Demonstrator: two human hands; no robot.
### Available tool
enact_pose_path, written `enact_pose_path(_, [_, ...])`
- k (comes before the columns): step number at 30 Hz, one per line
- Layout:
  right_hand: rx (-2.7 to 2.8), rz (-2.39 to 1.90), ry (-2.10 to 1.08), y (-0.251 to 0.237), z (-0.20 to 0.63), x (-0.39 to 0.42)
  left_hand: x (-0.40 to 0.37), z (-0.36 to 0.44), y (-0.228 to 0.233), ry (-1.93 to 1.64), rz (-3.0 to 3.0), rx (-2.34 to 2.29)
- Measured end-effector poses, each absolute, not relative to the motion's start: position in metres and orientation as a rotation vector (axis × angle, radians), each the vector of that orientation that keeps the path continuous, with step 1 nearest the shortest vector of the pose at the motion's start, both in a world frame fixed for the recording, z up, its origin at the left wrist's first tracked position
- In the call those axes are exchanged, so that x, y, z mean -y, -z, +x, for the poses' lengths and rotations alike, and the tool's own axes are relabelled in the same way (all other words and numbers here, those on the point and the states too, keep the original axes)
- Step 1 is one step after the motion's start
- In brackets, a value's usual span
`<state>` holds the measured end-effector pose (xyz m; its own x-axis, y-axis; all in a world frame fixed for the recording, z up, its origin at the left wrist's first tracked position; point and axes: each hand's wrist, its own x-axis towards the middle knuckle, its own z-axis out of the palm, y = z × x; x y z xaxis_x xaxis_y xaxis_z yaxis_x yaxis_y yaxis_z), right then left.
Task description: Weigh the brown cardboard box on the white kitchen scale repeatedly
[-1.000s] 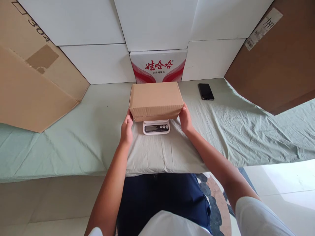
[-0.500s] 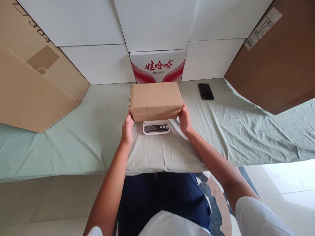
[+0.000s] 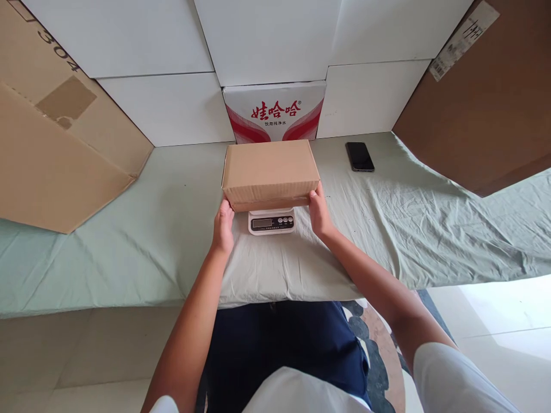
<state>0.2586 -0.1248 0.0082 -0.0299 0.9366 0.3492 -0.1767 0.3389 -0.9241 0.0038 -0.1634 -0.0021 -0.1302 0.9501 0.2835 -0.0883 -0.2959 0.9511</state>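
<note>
Plain brown cardboard box (image 3: 270,172), closed, corrugated ribbing visible on top, near edge slightly bowed. Sitting at centre of the frame on a small white digital scale (image 3: 271,221), whose display and buttons peek out below the box's front edge. Both on a wrinkled pale green cloth (image 3: 150,229) covering the table.

Left hand (image 3: 222,226) at the box's lower left corner, fingertips touching its end; right hand (image 3: 319,212) at the lower right corner, thumb against the side. Box gripped lightly between the two hands, fingers extended rather than curled. Forearms bare, reaching up from the bottom of the frame, converging toward the box.

Behind the box, a red-and-white printed carton (image 3: 275,112). Black phone (image 3: 360,156) lying to the upper right.
</note>
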Motion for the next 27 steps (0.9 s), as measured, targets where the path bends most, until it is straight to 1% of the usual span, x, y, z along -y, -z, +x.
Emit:
enact_pose_path(8, [1.270,-0.763,-1.090,-0.013,0.258,0.128,0.167,0.008,-0.003,-1.565,1.318,-1.041])
enact_pose_path(15, [1.275,-0.767,-1.018,-0.020,0.263,0.111,0.156,0.010,-0.019,-1.576,1.375,-0.989])
enact_pose_path(18, [1.311,-0.727,-0.994,-0.030,0.262,0.090,0.130,0.006,-0.032,-1.545,1.416,-0.953])
enact_pose_path(22, [1.314,-0.652,-0.952,-0.042,0.252,0.046,0.076,0.001,-0.042,-1.552,1.346,-1.001])
enact_pose_path(27, [1.216,-0.682,-0.983,-0.039,0.236,-0.005,0.020,0.011,-0.032,-1.607,1.142,-1.079])
